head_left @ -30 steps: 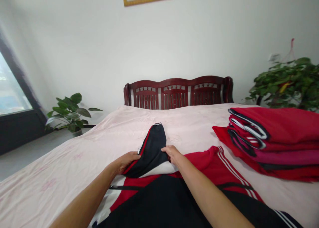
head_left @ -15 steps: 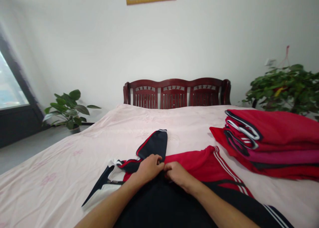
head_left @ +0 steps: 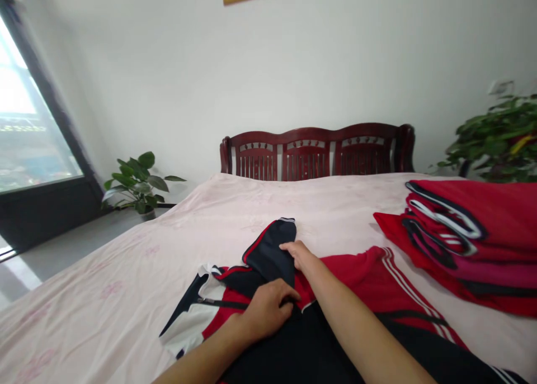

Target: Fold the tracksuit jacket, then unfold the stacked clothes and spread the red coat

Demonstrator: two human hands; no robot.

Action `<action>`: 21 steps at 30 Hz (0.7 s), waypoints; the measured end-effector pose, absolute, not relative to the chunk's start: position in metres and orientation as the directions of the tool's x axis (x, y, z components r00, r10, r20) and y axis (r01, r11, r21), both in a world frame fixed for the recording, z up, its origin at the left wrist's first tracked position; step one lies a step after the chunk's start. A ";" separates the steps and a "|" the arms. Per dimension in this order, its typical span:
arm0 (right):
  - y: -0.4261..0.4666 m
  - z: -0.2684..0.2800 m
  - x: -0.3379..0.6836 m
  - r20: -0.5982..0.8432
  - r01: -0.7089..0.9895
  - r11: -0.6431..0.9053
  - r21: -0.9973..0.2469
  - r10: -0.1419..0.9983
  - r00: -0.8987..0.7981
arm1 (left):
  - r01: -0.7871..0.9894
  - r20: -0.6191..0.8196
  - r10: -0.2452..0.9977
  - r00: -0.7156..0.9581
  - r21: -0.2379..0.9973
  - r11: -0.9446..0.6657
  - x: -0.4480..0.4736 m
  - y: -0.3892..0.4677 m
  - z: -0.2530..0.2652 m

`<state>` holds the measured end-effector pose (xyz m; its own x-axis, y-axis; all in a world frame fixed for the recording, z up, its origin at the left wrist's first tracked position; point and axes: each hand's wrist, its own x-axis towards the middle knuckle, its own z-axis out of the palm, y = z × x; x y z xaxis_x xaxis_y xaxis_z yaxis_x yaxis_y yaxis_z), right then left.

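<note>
A navy, red and white track jacket (head_left: pixel 285 339) lies spread on the bed in front of me, its zip showing at the left. One navy sleeve (head_left: pixel 271 255) with red piping and a striped cuff points away from me. My left hand (head_left: pixel 268 308) rests on the middle of the jacket, fingers bent and the thumb apart from them. Farther forward, my right hand (head_left: pixel 300 254) is at the right edge of that sleeve, its fingers closed on the cloth; the palm side is hidden.
A stack of folded red and pink clothes (head_left: pixel 482 233) sits on the bed's right side. The pink flowered sheet (head_left: pixel 168 255) reaches back to a dark wooden headboard (head_left: pixel 310 152). Potted plants stand at the left (head_left: pixel 140 185) and right (head_left: pixel 495 141).
My hands have come apart from the middle of the jacket. The right one moved forward to the sleeve, while the left stays low on the cloth. The view has shifted left.
</note>
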<state>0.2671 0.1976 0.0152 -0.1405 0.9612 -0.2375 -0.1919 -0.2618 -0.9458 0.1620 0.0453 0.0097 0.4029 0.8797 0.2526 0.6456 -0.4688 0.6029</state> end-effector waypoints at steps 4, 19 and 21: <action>0.199 0.021 0.279 -0.227 -0.389 -0.250 -0.886 0.968 -0.106 | 0.648 0.380 0.908 0.176 0.650 -0.397 0.128 0.041 0.014; 0.095 0.069 0.397 0.111 -0.724 0.193 -0.662 0.981 0.160 | 0.876 0.086 0.987 -0.136 0.475 0.080 0.064 0.095 0.024; 0.078 0.052 0.411 -0.068 -0.765 0.003 -0.644 0.996 0.061 | 0.857 0.090 0.989 -0.115 0.513 0.053 0.059 0.102 0.019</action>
<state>0.4106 0.0783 0.0516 0.0610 0.9959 -0.0675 -0.7648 0.0032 -0.6443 0.0587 0.1017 0.0186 -0.1145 0.9894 0.0897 0.8566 0.0526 0.5133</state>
